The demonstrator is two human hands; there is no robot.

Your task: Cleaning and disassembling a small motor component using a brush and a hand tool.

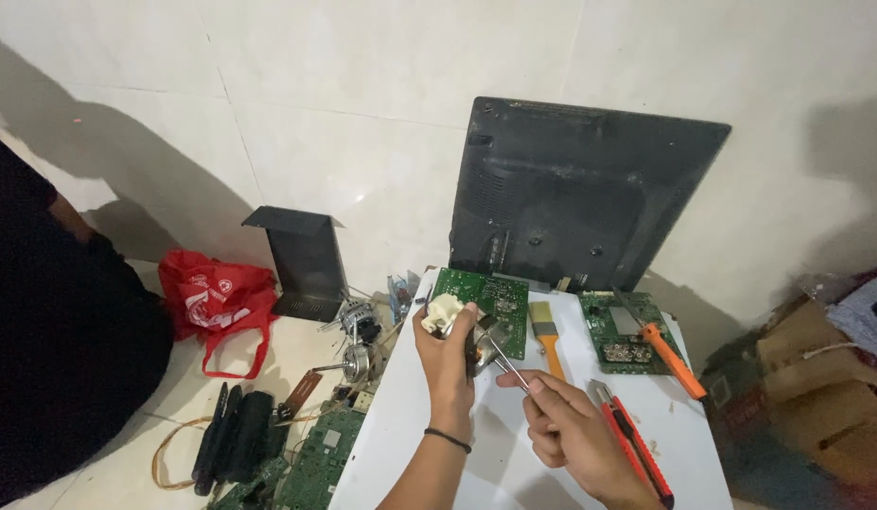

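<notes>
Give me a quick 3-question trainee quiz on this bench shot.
1. True or false: the left hand grips a small cream and metal part raised above the white table.
2. What does the right hand hold? A) a thin metal tool B) the paintbrush C) the red bag
3. Fill in: the paintbrush lies between two green ____.

Key
1. True.
2. A: the thin metal tool points toward the part; the paintbrush lies on the table, and the red bag sits on the floor.
3. Circuit boards: one circuit board behind the left hand, the other circuit board to the right under an orange-handled screwdriver.
</notes>
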